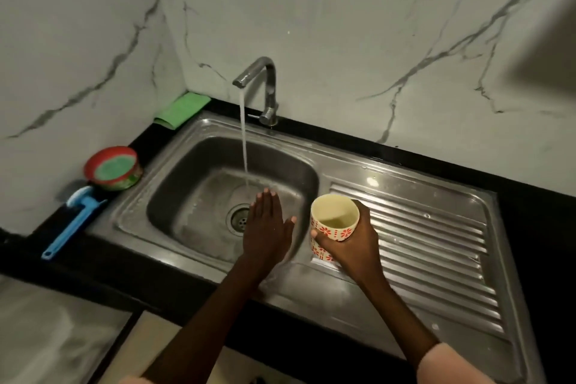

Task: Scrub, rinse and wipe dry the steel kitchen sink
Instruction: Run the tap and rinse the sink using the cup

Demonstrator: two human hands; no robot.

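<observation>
Two forearms reach in from the bottom edge, pink sleeves just showing. The right hand (352, 243) wraps its fingers and thumb round a patterned cup (333, 224), held upright above the seam between the basin and the ribbed drainer (436, 246). The left hand (265, 227) is released, fingers straight and flat, hovering over the drain (238, 218) with its fingertips just beside the falling water (244, 146); whether it touches the basin floor cannot be told.

The sink (199, 184) is set into the dark worktop (530, 196) directly under both hands, tap (265, 84) running at its back rim. Being fixed steel, it looks rigid and likely slick while wet, so it is not gripped but pressed against with a tool. The cup is probably ceramic and breakable, wanting a firm hold round its wall. A sponge (182, 109), a tub (113, 168) and a blue brush (73, 224) lie well apart at the left.
</observation>
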